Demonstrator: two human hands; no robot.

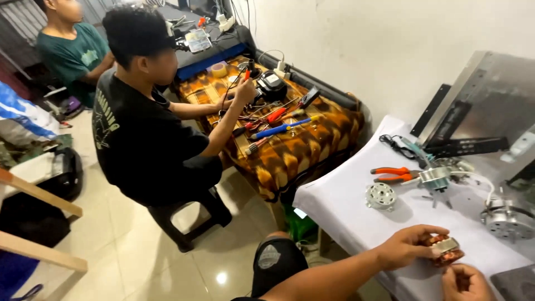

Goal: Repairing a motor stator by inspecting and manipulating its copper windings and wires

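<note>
My left hand [405, 245] grips a small motor stator [444, 248] with copper-coloured windings and a metal core, held over the near edge of a white-covered table [345, 206]. My right hand [463, 281] sits just below the stator at the bottom edge of the view, fingers curled and touching its underside. A round metal motor end cap [381, 196] lies on the white cover to the left of my hands. Orange-handled pliers [393, 174] lie beyond it, next to a metal motor body [435, 178].
Another round motor part [507, 221] lies at the right. A metal panel [490, 100] leans on the wall. A person in a black shirt [145, 139] sits on a stool at a cloth-covered bench [290, 145] with screwdrivers. A second person [69, 50] sits behind.
</note>
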